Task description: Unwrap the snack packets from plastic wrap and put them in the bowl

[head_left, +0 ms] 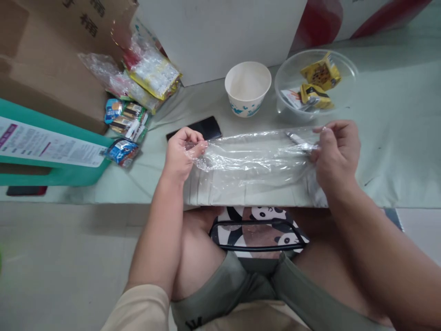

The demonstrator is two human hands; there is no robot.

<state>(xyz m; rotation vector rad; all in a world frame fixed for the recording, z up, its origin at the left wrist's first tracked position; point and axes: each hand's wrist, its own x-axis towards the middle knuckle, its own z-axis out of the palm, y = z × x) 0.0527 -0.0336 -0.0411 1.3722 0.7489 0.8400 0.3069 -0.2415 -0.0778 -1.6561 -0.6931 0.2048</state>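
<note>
A clear plastic bag point(255, 158) is stretched sideways between my two hands, above the front edge of the cloth-covered table. Fingers and thumb of my left hand point(184, 151) pinch its left end. My right hand point(337, 154) is closed on the opposite end. Through the film near my right hand shows a slim pale thing like a pen point(298, 139). Just behind my left hand lies a black phone point(203, 128). Farther back stands a white paper bowl point(248, 87) with a blue print, upright, and its visible inside is bare.
A clear round plastic bowl point(351, 78) holds yellow snack packets point(322, 73). Snack bags point(151, 73) and small packets point(126, 119) lie at the left, by a cardboard box point(44, 69) and a green carton point(69, 170). A panda-print stool point(262, 230) is between my legs.
</note>
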